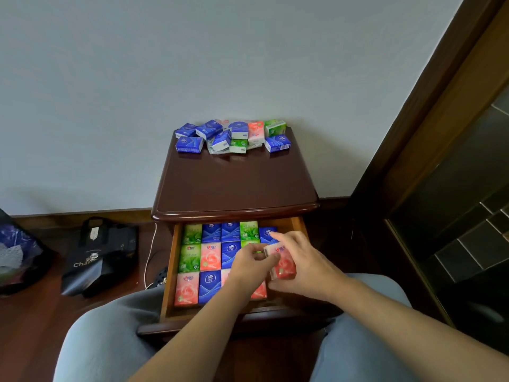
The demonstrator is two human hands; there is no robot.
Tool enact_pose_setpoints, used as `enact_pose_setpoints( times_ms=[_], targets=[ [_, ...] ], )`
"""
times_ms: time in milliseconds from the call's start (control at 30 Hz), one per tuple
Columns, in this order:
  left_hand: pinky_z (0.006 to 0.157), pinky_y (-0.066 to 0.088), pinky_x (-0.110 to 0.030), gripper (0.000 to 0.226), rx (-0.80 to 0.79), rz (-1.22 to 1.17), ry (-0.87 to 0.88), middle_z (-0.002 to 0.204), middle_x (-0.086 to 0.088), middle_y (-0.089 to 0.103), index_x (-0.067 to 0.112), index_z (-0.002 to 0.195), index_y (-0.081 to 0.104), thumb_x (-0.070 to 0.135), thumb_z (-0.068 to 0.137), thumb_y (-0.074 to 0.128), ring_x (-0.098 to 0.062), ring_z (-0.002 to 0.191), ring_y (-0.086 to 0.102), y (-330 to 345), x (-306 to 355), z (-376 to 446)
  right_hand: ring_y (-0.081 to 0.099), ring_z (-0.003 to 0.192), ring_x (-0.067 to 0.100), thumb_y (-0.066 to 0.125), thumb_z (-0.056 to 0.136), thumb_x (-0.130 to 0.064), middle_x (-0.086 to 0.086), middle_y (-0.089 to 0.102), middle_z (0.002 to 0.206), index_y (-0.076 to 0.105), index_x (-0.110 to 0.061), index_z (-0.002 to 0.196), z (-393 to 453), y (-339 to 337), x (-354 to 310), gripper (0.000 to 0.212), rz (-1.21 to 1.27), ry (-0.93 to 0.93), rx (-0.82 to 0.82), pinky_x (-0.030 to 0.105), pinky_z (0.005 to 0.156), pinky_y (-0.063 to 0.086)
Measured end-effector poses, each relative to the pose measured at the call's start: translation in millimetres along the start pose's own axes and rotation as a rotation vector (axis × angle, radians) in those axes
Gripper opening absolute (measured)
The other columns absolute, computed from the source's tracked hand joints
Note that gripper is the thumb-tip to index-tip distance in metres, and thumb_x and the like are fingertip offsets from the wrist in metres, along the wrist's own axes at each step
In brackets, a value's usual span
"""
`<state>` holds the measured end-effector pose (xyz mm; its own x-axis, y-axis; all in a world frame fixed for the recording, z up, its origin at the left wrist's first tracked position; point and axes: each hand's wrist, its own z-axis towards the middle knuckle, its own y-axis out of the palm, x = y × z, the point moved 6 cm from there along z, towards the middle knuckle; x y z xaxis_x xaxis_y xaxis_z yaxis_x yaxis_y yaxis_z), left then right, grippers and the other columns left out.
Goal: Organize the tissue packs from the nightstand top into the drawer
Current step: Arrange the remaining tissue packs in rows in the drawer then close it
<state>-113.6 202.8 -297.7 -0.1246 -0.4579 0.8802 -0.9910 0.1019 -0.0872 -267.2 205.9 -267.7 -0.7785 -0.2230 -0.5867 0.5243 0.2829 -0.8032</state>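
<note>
Both hands clamp pink pack point(283, 264), left hand point(249, 267), right hand point(300, 260); pack tilted above drawer point(168, 271) right-side gap; right hand nearer.

A black bag point(100, 256) and white cable point(150, 257) on the floor.

Both hands point(275, 267) cover several tissue packs point(259, 292) near the drawer's point(169, 271) right side. The drawer's back row disappears under the nightstand top point(234, 186). Pack lettering is too small to read.
</note>
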Motion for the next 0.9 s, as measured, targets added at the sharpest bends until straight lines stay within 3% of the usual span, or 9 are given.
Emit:
enact_pose_setpoints(
  times_ms=[67,133,233,333,400,467,567,700,900],
  targets=[
    [0.083,0.063,-0.036,0.037,0.026,0.048,0.030,0.104,-0.003,0.076,0.017,0.123,0.065,0.028,0.090,0.079,-0.016,0.096,0.075,-1,4,3,0.049,0.130,0.004,0.086,0.073,-0.058,-0.024,0.025,0.150,0.028,-0.038,0.155,2,2,3,0.102,-0.087,-0.044,-0.069,0.030,0.099,0.057],
    [0.075,0.062,-0.029,0.038,-0.011,0.048,0.042,0.098,-0.001,0.079,0.016,0.124,0.066,0.029,0.091,0.079,-0.013,0.091,0.076,4,7,6,0.049,0.131,0.005,0.084,0.078,-0.052,-0.023,0.034,0.147,0.034,-0.037,0.151,6,-2,7,0.090,-0.195,-0.063,-0.027,0.030,0.101,0.055],
    [0.078,0.057,-0.024,0.040,0.017,0.130,0.086,0.103,0.003,0.075,0.017,0.131,0.062,0.031,0.095,0.072,-0.011,0.094,0.072,8,8,11,0.046,0.125,0.013,0.073,0.078,-0.064,-0.017,0.051,0.139,0.042,-0.035,0.147,15,-13,16,0.081,-0.408,-0.040,0.114,0.034,0.101,0.049],
    [0.098,0.051,-0.031,0.038,0.107,0.457,0.224,0.128,0.003,0.063,0.019,0.137,0.060,0.022,0.099,0.061,-0.014,0.115,0.060,5,11,19,0.043,0.123,0.019,0.074,0.079,-0.059,-0.011,0.055,0.138,0.042,-0.033,0.148,23,-17,34,0.081,-0.537,0.077,0.188,0.036,0.096,0.048],
    [0.112,0.042,-0.041,0.045,0.078,0.774,0.317,0.145,0.004,0.052,0.023,0.144,0.056,0.016,0.100,0.055,-0.017,0.135,0.045,7,11,23,0.043,0.125,0.021,0.078,0.079,-0.057,-0.010,0.055,0.139,0.041,-0.033,0.148,29,-14,42,0.082,-0.585,0.130,0.180,0.036,0.097,0.047],
    [0.118,0.033,-0.044,0.056,0.001,1.032,0.361,0.157,0.008,0.040,0.027,0.152,0.046,0.012,0.098,0.050,-0.017,0.146,0.032,12,8,28,0.042,0.128,0.023,0.079,0.080,-0.056,-0.008,0.056,0.140,0.042,-0.033,0.148,38,-7,45,0.081,-0.651,0.133,0.135,0.037,0.100,0.045],
    [0.121,0.023,-0.045,0.066,-0.089,1.233,0.386,0.168,0.009,0.024,0.031,0.159,0.033,0.013,0.098,0.049,-0.018,0.154,0.020,19,5,38,0.039,0.137,0.026,0.079,0.083,-0.055,-0.006,0.054,0.144,0.041,-0.032,0.149,50,0,47,0.079,-0.698,0.165,0.092,0.039,0.107,0.040],
    [0.126,0.019,-0.049,0.071,-0.144,1.330,0.355,0.172,0.008,0.015,0.033,0.161,0.027,0.015,0.098,0.053,-0.018,0.157,0.013,25,1,49,0.032,0.145,0.027,0.077,0.087,-0.053,-0.005,0.049,0.152,0.039,-0.030,0.153,63,0,49,0.080,-0.698,0.210,0.058,0.041,0.113,0.037],
    [0.126,0.020,-0.049,0.065,-0.100,1.289,0.368,0.169,0.010,0.025,0.034,0.158,0.035,0.016,0.098,0.054,-0.017,0.155,0.021,26,0,55,0.033,0.145,0.025,0.076,0.087,-0.056,-0.006,0.048,0.154,0.042,-0.031,0.154,72,-3,48,0.079,-0.690,0.228,0.021,0.040,0.113,0.037]
  ],
)
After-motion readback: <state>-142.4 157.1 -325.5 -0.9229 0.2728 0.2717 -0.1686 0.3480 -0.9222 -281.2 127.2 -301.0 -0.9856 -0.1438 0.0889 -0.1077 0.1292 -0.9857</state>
